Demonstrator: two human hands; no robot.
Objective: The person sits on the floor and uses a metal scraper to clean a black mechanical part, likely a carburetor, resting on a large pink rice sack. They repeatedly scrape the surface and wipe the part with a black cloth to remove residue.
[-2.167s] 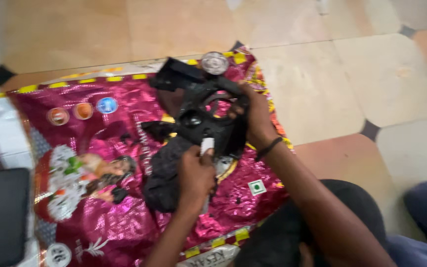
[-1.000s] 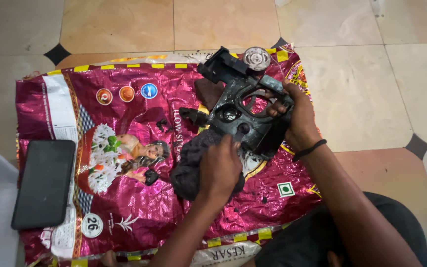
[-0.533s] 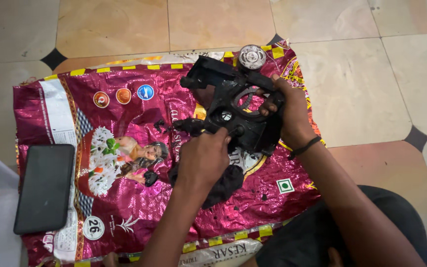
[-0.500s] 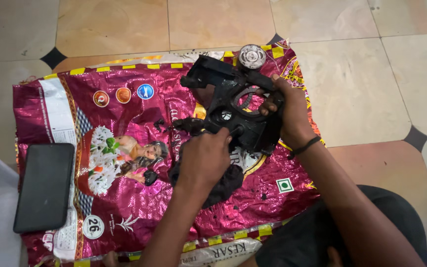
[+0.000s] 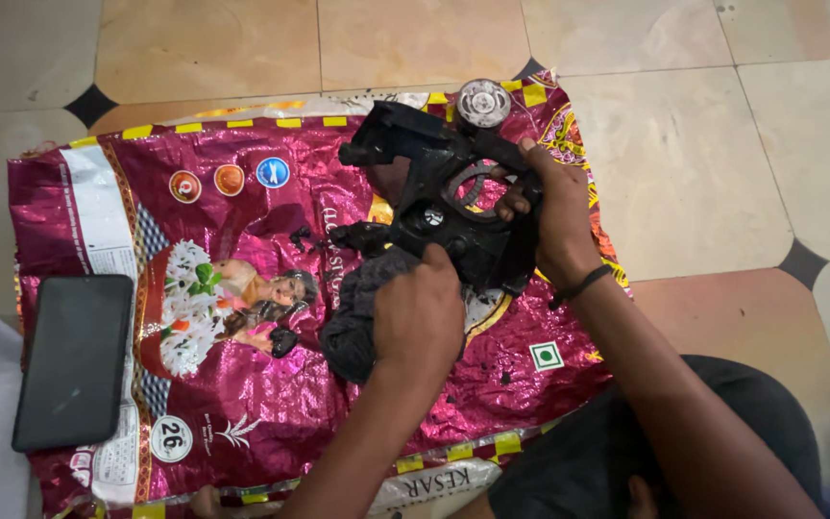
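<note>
Black plastic housing (image 5: pixel 444 207) is hovering over the magenta woven sack (image 5: pixel 242 384) on the tiled floor (image 5: pixel 684 173), and I'm gripping its right edge with my right hand (image 5: pixel 554 216). My left hand (image 5: pixel 420 312) is closing around a dark grimy rag (image 5: pixel 353 317), pressing it against the housing's lower side. A black phone (image 5: pixel 74 360) is lying at the sack's left edge, a round silver part (image 5: pixel 483 102) at its top.

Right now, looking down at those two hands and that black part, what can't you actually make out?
Head view only:
- Left hand: fingertips hidden behind its own back and the dark cloth.
- Black plastic housing: its underside faces away, and the right hand covers one edge.
- Black phone: screen dark.
- Small black bits on the printed sack: too small to identify.
</note>
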